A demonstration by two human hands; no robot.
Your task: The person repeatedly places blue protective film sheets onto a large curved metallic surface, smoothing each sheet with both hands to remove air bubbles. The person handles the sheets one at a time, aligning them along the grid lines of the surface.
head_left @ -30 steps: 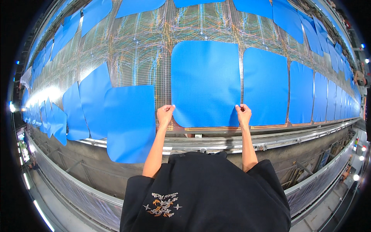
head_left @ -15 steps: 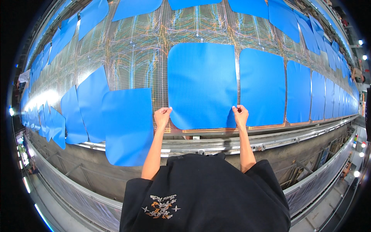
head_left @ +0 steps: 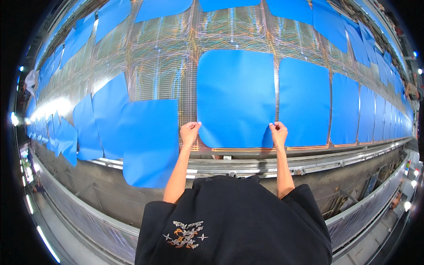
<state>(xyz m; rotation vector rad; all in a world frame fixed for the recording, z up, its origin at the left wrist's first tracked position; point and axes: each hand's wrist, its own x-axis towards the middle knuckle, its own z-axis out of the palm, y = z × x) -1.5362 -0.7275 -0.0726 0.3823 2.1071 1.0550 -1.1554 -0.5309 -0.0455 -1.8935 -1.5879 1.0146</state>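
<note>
A worker in a black shirt (head_left: pixel 238 225) stands at a long wire-mesh panel (head_left: pixel 163 75), both arms up, gripping the lower corners of a blue sheet (head_left: pixel 236 97) laid flat on the mesh. Left hand (head_left: pixel 190 132) is curled shut, pinching the sheet's bottom-left corner; right hand (head_left: pixel 278 132) is likewise closed, pinching the bottom-right corner. The sheet spreads up and away from the two hands, its lower edge running btwn them, just above the grey metal rail (head_left: pixel 309 161) at the panel's near edge.

To the right, just beside it w/ a thin strip of mesh showing btwn, lies a second blue sheet (head_left: pixel 304 106), then a row of further blue sheets (head_left: pixel 375 110) shrinking toward the far right end. To the left, a loose blue sheet (head_left: pixel 148 141) hangs over the rail, partly overlapping another tilted one (head_left: pixel 106 115); more blue pieces (head_left: pixel 53 132) trail off down the left end. Another row of blue sheets (head_left: pixel 163 6) lines the panel's far side at the picture's top. Bare mesh shows coloured wiring, orange and yellow lines crossing it. Nothing lies btwn the hands and the sheet. The shirt bears a small pale printed emblem (head_left: pixel 185 232) on its front.
</note>
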